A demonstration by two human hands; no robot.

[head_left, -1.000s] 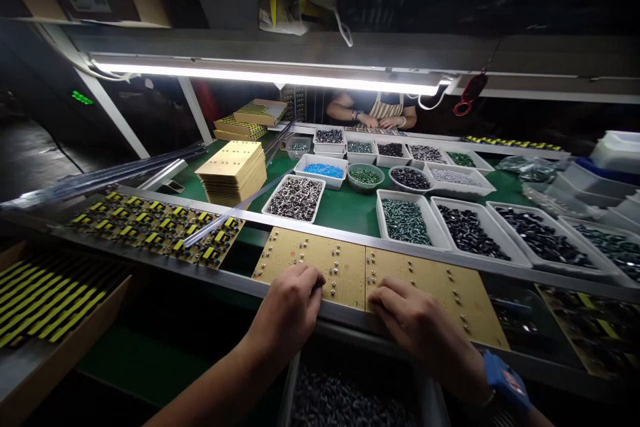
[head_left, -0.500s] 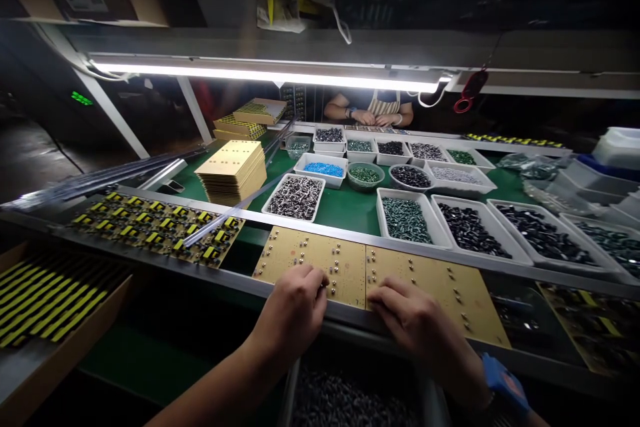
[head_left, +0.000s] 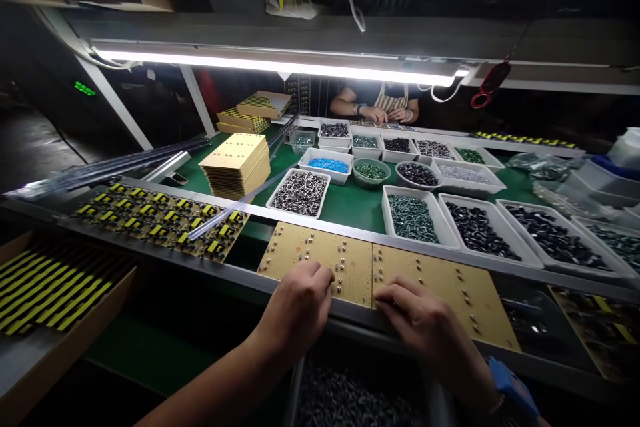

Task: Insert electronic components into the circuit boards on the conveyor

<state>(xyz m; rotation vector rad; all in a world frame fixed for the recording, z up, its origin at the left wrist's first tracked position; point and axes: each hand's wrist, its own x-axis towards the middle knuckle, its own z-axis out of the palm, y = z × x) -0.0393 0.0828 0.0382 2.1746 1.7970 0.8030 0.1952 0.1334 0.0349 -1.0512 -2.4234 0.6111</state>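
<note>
Two tan circuit boards lie end to end in the metal rail. Over the near edge of the left circuit board (head_left: 295, 247), my left hand (head_left: 303, 300) is closed in a pinch; whatever sits between its fingertips is hidden. My right hand (head_left: 420, 313) is closed too, thumb and fingers together at the near left corner of the right circuit board (head_left: 450, 273). Anything in that pinch is too small to make out. Small shiny components stand in rows on both boards. Below my hands is a bin of small dark parts (head_left: 350, 393).
White trays of small components, such as green ones (head_left: 413, 219) and black ones (head_left: 480, 230), line the green bench. A stack of bare boards (head_left: 235, 160) stands left, behind populated boards (head_left: 160, 217). Across the bench, a co-worker's hands (head_left: 385, 113) are at work. A lamp (head_left: 280, 65) hangs above.
The whole view has shifted slightly, so the bench appears a little further right and higher. Both hands keep nearly the same places over the boards, still pinched.
</note>
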